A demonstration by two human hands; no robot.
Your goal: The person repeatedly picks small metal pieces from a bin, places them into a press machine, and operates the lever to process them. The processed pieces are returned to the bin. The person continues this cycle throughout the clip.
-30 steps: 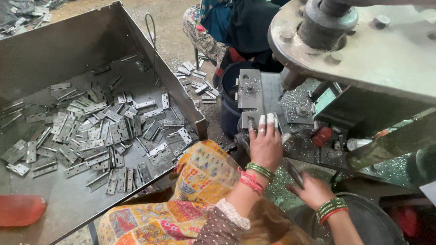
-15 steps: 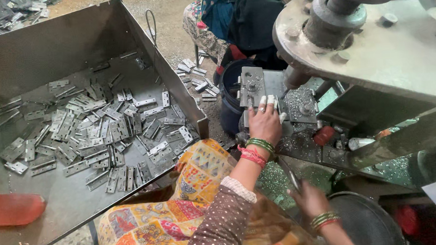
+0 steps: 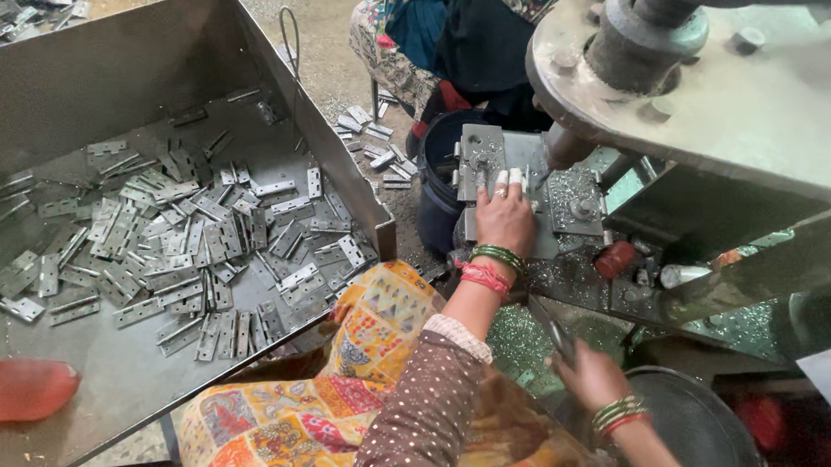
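My left hand [image 3: 505, 217], with white tape on its fingertips and green and red bangles at the wrist, lies palm-down on the grey die plate [image 3: 482, 154] of a press machine. What is under the fingers is hidden. My right hand [image 3: 589, 376] is lower, near my lap, closed around a thin dark metal lever [image 3: 560, 338] that sticks up from it. My patterned yellow-orange garment [image 3: 348, 389] covers my knees below both arms.
A big steel tray [image 3: 95, 80] on the left holds several flat metal hinges [image 3: 198, 245]. The press's heavy round plate [image 3: 711, 85] overhangs at right. Another person in dark clothes [image 3: 481, 31] sits beyond a blue bucket [image 3: 434, 166]. A dark round pan [image 3: 691, 423] sits bottom right.
My left hand has reached forward from the press's near edge up onto the die plate. My right hand has stayed low, still closed around the lever.
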